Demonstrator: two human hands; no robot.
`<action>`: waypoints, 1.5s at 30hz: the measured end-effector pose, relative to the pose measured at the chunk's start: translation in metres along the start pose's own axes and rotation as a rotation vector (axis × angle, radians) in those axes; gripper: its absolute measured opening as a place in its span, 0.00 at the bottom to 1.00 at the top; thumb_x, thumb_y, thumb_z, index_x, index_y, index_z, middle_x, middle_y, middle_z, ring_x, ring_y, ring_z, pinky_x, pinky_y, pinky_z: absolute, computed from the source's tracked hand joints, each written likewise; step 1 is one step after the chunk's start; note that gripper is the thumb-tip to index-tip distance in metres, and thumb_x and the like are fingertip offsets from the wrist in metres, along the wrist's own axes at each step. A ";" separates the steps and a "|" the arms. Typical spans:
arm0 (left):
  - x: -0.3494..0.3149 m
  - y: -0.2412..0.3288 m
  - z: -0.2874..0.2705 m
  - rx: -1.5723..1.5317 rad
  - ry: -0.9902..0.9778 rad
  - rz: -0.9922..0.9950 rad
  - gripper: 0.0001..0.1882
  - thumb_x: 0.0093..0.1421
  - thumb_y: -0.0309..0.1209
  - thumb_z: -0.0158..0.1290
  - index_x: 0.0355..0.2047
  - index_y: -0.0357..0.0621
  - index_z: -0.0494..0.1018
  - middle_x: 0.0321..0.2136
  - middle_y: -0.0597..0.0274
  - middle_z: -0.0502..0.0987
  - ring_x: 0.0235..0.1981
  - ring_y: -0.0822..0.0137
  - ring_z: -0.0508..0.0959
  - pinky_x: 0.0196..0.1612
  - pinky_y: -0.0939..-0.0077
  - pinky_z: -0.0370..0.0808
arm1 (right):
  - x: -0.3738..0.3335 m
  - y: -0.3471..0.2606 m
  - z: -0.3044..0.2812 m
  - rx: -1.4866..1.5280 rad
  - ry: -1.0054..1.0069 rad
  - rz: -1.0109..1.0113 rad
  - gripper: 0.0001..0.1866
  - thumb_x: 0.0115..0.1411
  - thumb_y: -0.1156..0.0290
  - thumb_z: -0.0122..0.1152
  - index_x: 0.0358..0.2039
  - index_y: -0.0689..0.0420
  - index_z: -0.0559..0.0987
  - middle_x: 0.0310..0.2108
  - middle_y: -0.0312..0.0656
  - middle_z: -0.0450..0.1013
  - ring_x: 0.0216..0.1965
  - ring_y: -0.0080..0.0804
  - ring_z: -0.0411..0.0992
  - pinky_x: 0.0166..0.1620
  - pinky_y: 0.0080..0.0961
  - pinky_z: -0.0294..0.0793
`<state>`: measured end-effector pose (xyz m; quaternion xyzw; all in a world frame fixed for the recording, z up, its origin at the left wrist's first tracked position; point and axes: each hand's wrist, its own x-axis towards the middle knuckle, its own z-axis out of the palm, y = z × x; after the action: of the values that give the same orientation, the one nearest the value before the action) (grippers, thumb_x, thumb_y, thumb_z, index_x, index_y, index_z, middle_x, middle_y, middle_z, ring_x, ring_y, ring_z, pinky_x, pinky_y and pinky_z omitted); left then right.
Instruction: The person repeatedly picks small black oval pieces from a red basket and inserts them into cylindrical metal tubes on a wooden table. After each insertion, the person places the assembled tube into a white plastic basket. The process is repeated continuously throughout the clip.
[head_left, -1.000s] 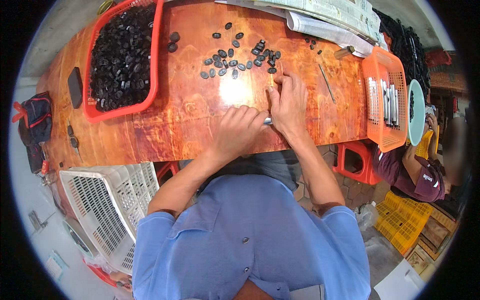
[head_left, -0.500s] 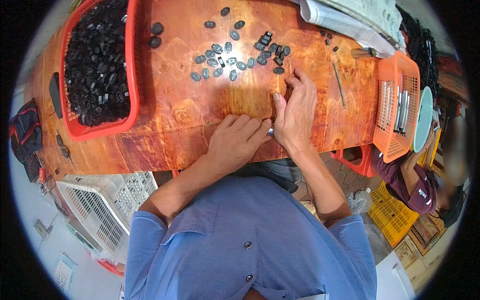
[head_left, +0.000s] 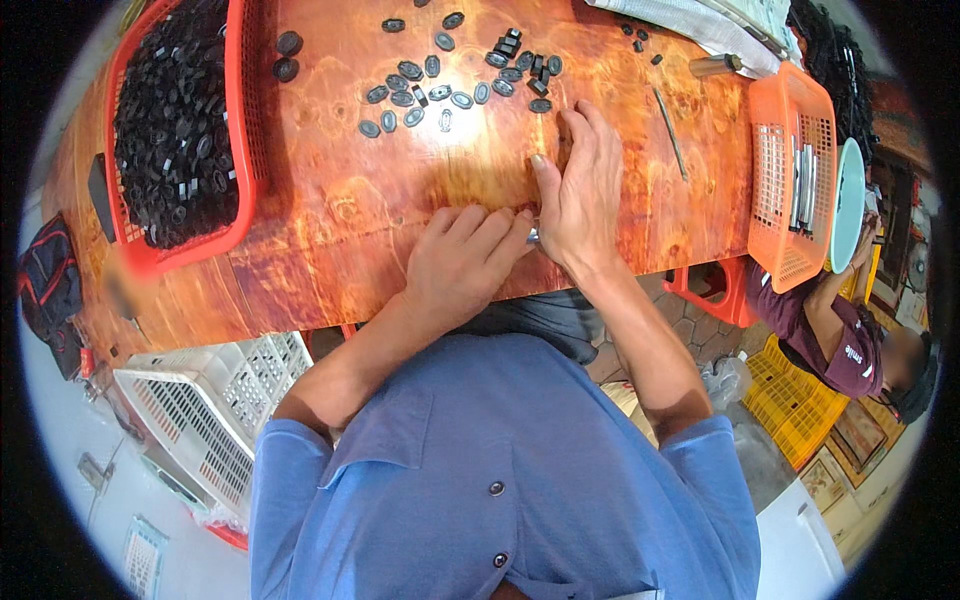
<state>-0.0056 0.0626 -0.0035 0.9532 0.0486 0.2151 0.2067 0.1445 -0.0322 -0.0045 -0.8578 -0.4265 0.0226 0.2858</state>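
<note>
My left hand (head_left: 455, 258) rests near the front edge of the wooden table, its fingers curled together. At its fingertips a small shiny silver metal piece (head_left: 533, 236) shows; most of it is hidden between my hands. Against it lies the lower palm of my right hand (head_left: 585, 195), with the fingers stretched forward and the thumb apart. Beyond my hands, several black oval plastic pieces (head_left: 461, 100) are scattered over the tabletop. A few small black blocks (head_left: 508, 42) lie among them.
At left stands a red basket (head_left: 245, 130) heaped with black pieces. An orange basket (head_left: 770, 190) with metal rods sits at right, beside a light-blue basin (head_left: 848, 205). A thin rod (head_left: 670, 132) lies on the table (head_left: 330, 270). Another person (head_left: 830, 340) is at far right.
The whole view has shifted a little, so the table's things appear higher and further left. My hands stay together around the metal piece, with little change in their pose.
</note>
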 end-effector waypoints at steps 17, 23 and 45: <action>0.006 0.004 -0.007 -0.097 -0.012 -0.175 0.18 0.56 0.36 0.64 0.45 0.43 0.77 0.36 0.63 0.79 0.40 0.59 0.79 0.42 0.65 0.76 | -0.008 0.021 0.010 0.552 0.216 0.084 0.32 0.68 0.60 0.57 0.65 0.67 0.63 0.66 0.56 0.60 0.69 0.50 0.57 0.71 0.42 0.53; -0.026 0.016 -0.011 -0.842 0.027 -0.628 0.17 0.66 0.37 0.56 0.47 0.35 0.76 0.36 0.49 0.79 0.40 0.55 0.79 0.42 0.60 0.75 | -0.019 0.036 0.019 0.559 0.313 0.183 0.28 0.73 0.59 0.49 0.65 0.66 0.65 0.64 0.52 0.63 0.66 0.44 0.60 0.70 0.40 0.55; -0.343 0.025 -0.320 -0.120 1.144 -1.272 0.22 0.64 0.24 0.58 0.58 0.36 0.71 0.45 0.61 0.80 0.45 0.74 0.79 0.51 0.76 0.76 | -0.012 -0.002 0.009 0.233 0.123 -0.268 0.23 0.72 0.66 0.55 0.61 0.69 0.69 0.59 0.57 0.68 0.60 0.52 0.68 0.63 0.42 0.68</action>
<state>-0.4527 0.0973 0.1362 0.4771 0.6594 0.5081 0.2818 0.1329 -0.0363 -0.0130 -0.7542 -0.5132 -0.0187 0.4092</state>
